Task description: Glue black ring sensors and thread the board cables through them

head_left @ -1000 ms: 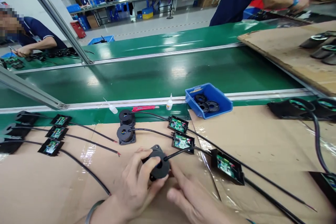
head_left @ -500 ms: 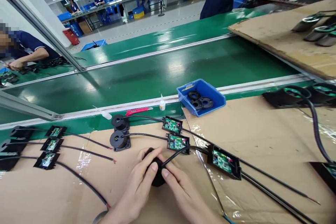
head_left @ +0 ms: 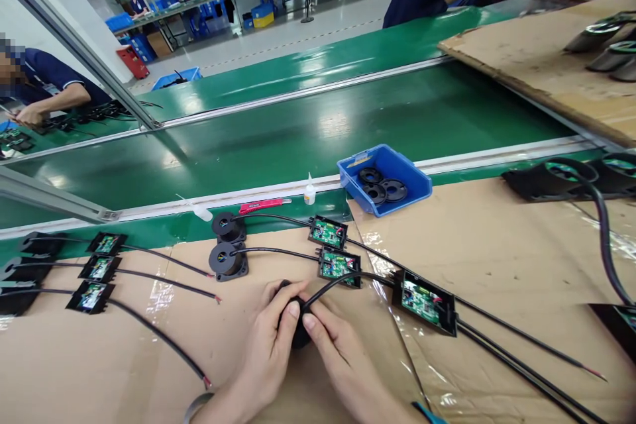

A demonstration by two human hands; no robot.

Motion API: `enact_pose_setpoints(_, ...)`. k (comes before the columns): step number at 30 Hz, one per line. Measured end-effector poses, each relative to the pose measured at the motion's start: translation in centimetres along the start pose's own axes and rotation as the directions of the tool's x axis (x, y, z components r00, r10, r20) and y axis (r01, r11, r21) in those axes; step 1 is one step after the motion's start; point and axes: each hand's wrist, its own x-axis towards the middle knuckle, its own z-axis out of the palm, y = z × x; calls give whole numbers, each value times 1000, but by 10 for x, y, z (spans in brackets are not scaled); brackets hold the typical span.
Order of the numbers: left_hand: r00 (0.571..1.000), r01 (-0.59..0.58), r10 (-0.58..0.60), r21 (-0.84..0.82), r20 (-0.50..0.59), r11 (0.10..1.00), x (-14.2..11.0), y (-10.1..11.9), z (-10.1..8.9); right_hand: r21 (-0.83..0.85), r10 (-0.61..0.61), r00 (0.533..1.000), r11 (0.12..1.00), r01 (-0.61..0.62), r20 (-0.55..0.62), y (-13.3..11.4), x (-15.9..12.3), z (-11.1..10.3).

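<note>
Between both hands is a black round housing point(head_left: 300, 336), mostly covered by the fingers. My left hand point(head_left: 271, 331) grips its left side, thumb on top. On the right side my right hand point(head_left: 335, 344) closes around it, its thumb near where the cable comes out. The black cable point(head_left: 330, 283) arches from the housing to an open black box with a green circuit board point(head_left: 421, 299), lying at the right. Behind the hands stand two similar black round housings point(head_left: 227, 260), wired to two small boxes with circuit boards point(head_left: 338, 265).
A blue bin point(head_left: 422, 187) holds several black rings. Near it are a small white bottle point(head_left: 309, 193) and a red utility knife point(head_left: 261, 206). More wired boxes point(head_left: 89, 297) lie left on the cardboard point(head_left: 199, 338). Across the green belt, a co-worker point(head_left: 54, 89) handles black parts.
Both hands still hold the housing, which has tilted slightly between the fingers. The cable near it now arches higher. The camera view has shifted a little.
</note>
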Motion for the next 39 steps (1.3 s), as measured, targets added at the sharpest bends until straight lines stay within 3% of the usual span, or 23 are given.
enact_pose_setpoints(10,999,-34,36,61,-31,998,2,-2,1,-43,-45,999,998,45,-15,-3,5,-2)
enact_pose_setpoints(16,993,-109,108,15,54,994,3,-4,-9,42,29,982,998,-37,186,-15,9,-12)
enact_pose_setpoints(22,981,-193,193,40,-7,980,-1,-5,-6,44,10,999,999,-12,47,-10,3,-4)
enact_pose_setpoints(26,975,-200,205,54,-91,978,-2,-6,1,60,-33,999,998,33,-2,-10,3,3)
enact_pose_setpoints(30,978,-183,188,63,-91,981,1,-2,3,43,-58,997,997,60,-48,-13,4,6)
enact_pose_setpoints(39,997,-58,52,-98,-60,993,8,-2,-1,11,29,999,1000,-30,32,-6,6,0)
